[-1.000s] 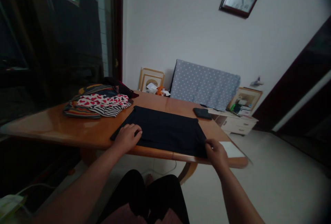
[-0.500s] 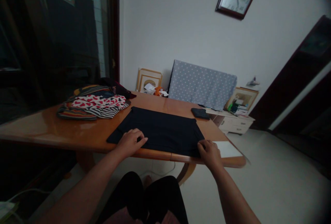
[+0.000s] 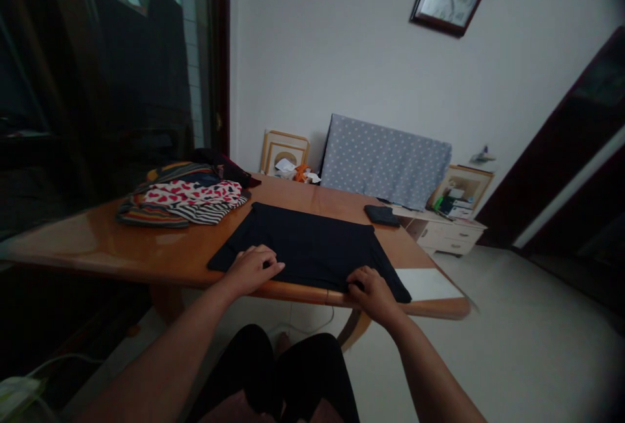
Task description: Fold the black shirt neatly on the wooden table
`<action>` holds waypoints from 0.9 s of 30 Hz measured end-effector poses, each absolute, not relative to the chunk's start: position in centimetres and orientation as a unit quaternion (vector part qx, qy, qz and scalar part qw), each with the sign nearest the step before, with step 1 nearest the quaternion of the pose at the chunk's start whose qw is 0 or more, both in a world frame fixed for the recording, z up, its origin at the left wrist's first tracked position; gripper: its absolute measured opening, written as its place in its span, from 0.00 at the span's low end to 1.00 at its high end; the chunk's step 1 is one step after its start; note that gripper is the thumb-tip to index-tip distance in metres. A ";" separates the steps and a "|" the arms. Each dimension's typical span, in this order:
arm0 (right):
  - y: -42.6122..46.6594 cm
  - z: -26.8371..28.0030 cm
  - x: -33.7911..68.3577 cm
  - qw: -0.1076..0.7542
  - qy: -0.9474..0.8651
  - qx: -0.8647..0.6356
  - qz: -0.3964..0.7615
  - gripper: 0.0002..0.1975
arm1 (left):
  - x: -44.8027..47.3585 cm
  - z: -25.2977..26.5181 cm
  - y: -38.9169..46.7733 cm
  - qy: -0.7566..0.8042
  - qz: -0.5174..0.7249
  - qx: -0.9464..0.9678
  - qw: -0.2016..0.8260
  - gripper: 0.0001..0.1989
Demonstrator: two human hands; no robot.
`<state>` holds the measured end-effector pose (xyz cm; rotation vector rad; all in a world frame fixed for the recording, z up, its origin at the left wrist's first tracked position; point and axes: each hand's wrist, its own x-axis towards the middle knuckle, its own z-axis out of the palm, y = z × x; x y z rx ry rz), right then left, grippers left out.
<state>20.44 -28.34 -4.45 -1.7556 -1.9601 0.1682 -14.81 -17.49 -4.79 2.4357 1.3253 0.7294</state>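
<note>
"Several garments [image 3: 193, 196] are heaping up on the left of the wooden table [image 3: 97, 241]. What's showing?"

"Stripes are showing, plus a white print with red hearts. I'm resting both hands well to the right of that."

"Left hand?"

"My left hand [image 3: 252, 269] is lying palm-down on the near edge of the dark cloth [image 3: 312, 241]. Fingers are bending loosely, thumb is pointing out to the right, leaving a gap at the forefinger. Can't tell if I'm gripping any fabric under there."

"And the cloth?"

"It's lying flat in front of me, its near side running along the table's near edge. Left corner is poking out past my left hand, right corner past my right. A few creases are showing near the front."

"Right hand?"

"My right hand [image 3: 370, 287] is sitting on that same near edge, short of the right corner. Fingers are curling down at the fabric, thumb is staying close below them. Can't tell if I'm pinching it."

"Further right?"

"A small dark folded item [image 3: 381, 216] is lying farther back on the table. A grey dotted cover [image 3: 385, 161] is hanging beyond it. A white sheet [image 3: 430, 284] is lying just beside the cloth's right side. A white drawer unit [image 3: 452, 239] is standing past the table."
</note>
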 end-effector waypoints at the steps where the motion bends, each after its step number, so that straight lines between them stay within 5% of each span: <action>1: -28.2 -4.4 20.5 0.252 -0.718 -0.646 0.063 0.09 | -14.8 -4.8 -17.5 0.460 0.255 0.839 0.137 0.21; 27: -28.2 -5.5 20.2 0.238 -0.678 -0.694 -0.028 0.14 | -14.5 -4.4 -19.0 0.515 0.278 0.810 0.053 0.05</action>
